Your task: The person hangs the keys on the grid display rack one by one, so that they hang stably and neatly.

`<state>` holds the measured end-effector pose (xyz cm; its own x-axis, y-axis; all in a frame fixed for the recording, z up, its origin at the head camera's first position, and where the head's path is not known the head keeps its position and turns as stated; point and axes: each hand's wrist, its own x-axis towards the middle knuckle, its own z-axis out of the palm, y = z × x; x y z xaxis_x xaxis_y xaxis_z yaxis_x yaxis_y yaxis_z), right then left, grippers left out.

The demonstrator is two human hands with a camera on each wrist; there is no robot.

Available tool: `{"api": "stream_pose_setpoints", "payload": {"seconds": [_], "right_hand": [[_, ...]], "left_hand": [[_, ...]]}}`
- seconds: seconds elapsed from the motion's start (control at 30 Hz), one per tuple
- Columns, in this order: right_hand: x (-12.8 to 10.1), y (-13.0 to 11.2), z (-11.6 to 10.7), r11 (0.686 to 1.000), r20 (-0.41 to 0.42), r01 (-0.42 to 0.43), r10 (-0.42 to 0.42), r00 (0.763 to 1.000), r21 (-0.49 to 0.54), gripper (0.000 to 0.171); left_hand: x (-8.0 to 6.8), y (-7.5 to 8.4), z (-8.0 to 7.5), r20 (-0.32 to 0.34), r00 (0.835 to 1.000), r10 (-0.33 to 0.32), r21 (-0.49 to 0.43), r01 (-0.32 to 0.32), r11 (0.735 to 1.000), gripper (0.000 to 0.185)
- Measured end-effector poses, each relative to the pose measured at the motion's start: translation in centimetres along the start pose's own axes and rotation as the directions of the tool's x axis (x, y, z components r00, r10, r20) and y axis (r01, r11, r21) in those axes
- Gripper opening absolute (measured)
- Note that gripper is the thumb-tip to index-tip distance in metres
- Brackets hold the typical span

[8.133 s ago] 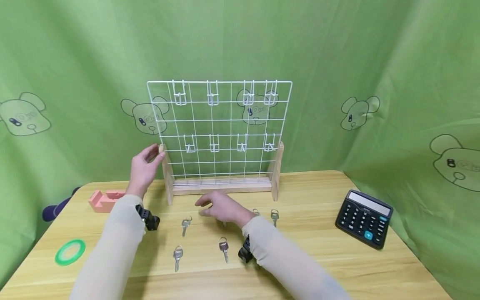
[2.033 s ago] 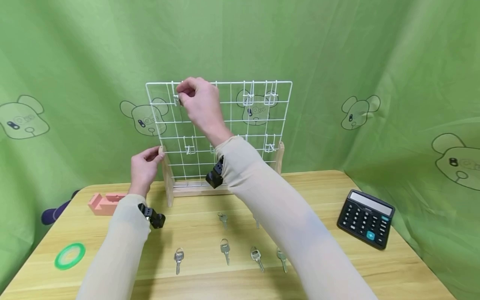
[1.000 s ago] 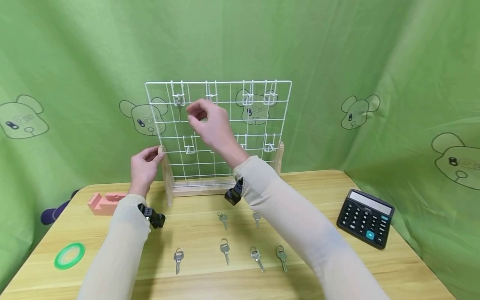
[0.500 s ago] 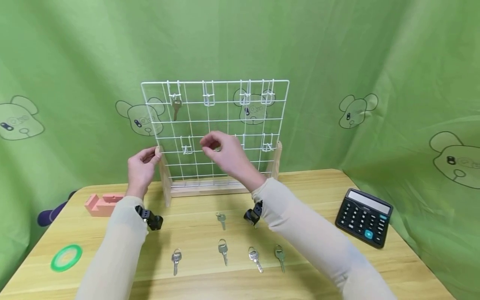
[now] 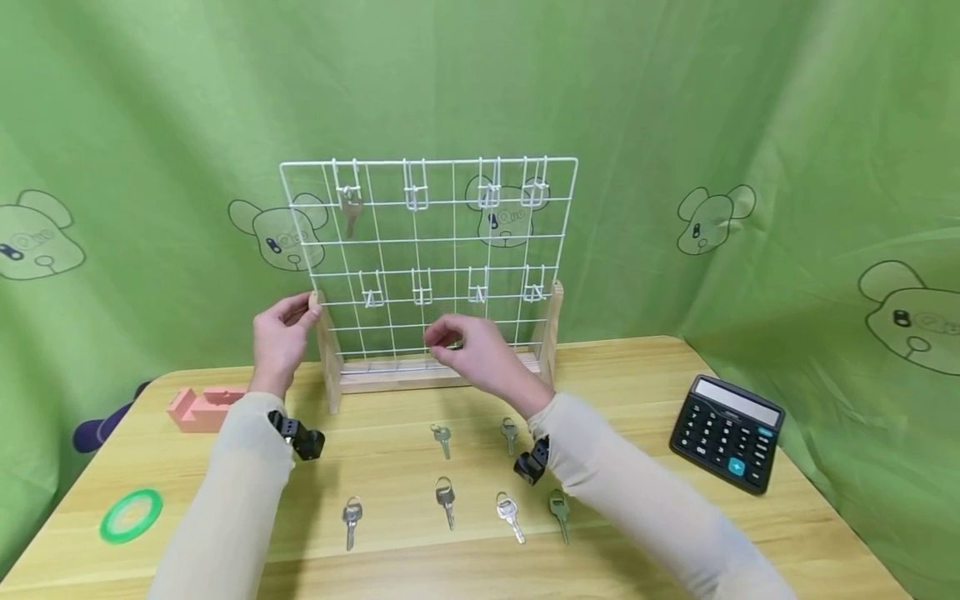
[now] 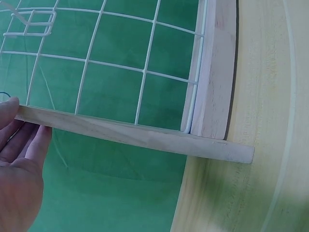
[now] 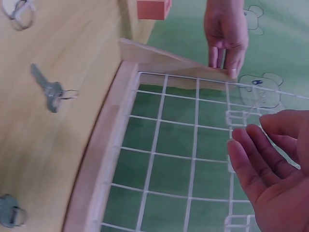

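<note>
In the head view, a white wire grid rack (image 5: 453, 242) with several hooks stands in a wooden base. My left hand (image 5: 281, 342) pinches the top of the rack's left wooden post (image 6: 135, 135), thumb on one side and fingers on the other. A key (image 5: 351, 212) hangs from the top-left hook. My right hand (image 5: 476, 354) is in front of the rack's lower part, holding nothing, fingers loosely bent; the right wrist view shows its bare palm. On the table lie several keys with rings, among them one key (image 5: 442, 440) below the right hand and another key (image 5: 352, 521) nearer the front.
A black calculator (image 5: 727, 433) lies at the table's right. At the left are a pink block-shaped holder (image 5: 202, 410) and a green tape roll (image 5: 131, 517). Green curtain (image 5: 637, 208) surrounds the wooden table (image 5: 637, 400) at the back and sides.
A key from the table's left now hangs on the top-left hook. The right hand has let it go and come down and rightward. The left hand stays on the post.
</note>
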<state>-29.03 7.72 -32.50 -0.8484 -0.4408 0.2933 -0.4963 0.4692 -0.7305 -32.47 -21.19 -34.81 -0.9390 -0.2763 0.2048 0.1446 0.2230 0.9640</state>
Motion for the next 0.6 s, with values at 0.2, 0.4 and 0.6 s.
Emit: {"api": "stream_pose_setpoints", "payload": {"seconds": [0.2, 0.4, 0.6], "right_hand": [[-1.0, 2.0, 0.9, 0.999, 0.052, -0.037, 0.036, 0.998, 0.022, 0.022], [-1.9, 3.6, 1.8, 1.0, 0.101, -0.026, 0.027, 0.994, -0.01, 0.025], [-2.7, 4.8, 2.9, 0.999, 0.166, 0.004, 0.003, 0.986, -0.041, 0.028]], "left_hand": [[0.1, 0.3, -0.1, 0.019, 1.0, 0.011, 0.007, -0.011, 1.0, 0.041], [0.1, 0.2, -0.2, 0.019, 1.0, 0.018, 0.005, -0.018, 1.0, 0.04], [0.1, 0.1, -0.2, 0.013, 1.0, 0.012, -0.003, -0.012, 1.0, 0.04]]}}
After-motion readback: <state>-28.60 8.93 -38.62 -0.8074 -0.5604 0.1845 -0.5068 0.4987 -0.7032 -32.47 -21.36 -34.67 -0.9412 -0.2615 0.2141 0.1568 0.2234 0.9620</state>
